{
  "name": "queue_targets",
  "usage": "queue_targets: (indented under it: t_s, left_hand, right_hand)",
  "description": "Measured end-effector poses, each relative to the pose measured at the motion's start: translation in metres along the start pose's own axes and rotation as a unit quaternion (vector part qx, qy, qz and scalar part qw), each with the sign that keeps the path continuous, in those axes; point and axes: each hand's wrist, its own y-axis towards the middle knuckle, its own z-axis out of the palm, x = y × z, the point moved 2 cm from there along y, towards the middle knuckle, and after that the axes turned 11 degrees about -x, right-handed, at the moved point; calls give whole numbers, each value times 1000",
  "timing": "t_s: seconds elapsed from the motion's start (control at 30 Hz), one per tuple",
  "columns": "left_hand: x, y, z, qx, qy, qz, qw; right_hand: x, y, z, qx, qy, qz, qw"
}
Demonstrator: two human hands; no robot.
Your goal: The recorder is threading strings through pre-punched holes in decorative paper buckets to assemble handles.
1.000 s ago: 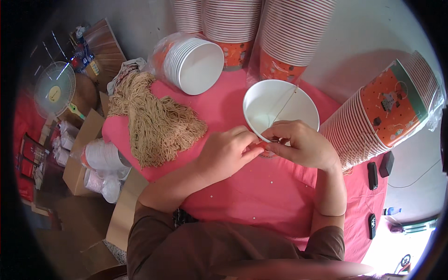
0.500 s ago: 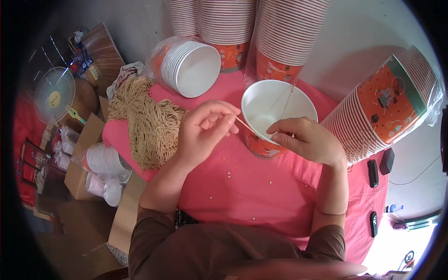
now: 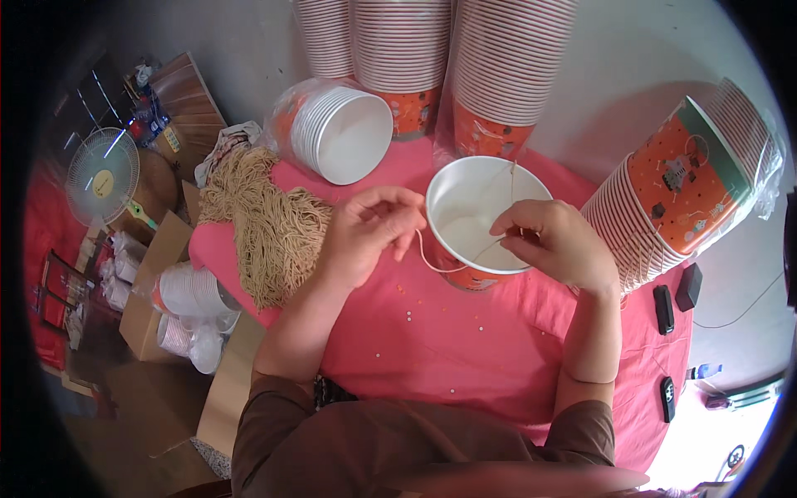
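A pink-clothed table (image 3: 465, 349) stands against a grey wall (image 3: 631, 91) — a fan (image 3: 101, 176) on the floor at left.

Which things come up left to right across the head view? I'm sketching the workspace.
Electric fan → heap of tan string → left hand → white paper bucket → right hand → tilted orange bucket stack.

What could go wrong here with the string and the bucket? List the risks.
1. The left hand pinches a thin string that loops to the paper bucket; a hard pull might tear the bucket's wall or tip it.
2. The right hand holds the string's other part at the rim; it could slip out.
3. The pile of loose strings lies close to the left hand and may snag.
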Motion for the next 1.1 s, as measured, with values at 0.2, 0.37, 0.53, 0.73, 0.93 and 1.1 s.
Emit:
queue_targets:
  t_s: [0.2, 0.37, 0.53, 0.73, 0.93, 1.1]
  left_hand:
    - [2, -2, 17, 1, 162, -14, 987]
    - [3, 1, 38, 43, 200, -21, 979]
    - [-10, -1, 57, 99, 282, -65, 952]
    - [-1, -5, 54, 125, 201, -125, 964]
    - [2, -4, 41, 98, 115, -137, 979]
    - [5, -1, 28, 80, 62, -128, 987]
  right_hand:
    - [17, -1, 3, -90, 36, -135, 986]
    - [19, -2, 5, -124, 63, -183, 973]
    - [17, 1, 7, -147, 83, -190, 967]
    - [8, 6, 17, -189, 114, -145, 965]
    - [11, 9, 18, -225, 40, -162, 960]
    - [23, 4, 19, -173, 52, -202, 963]
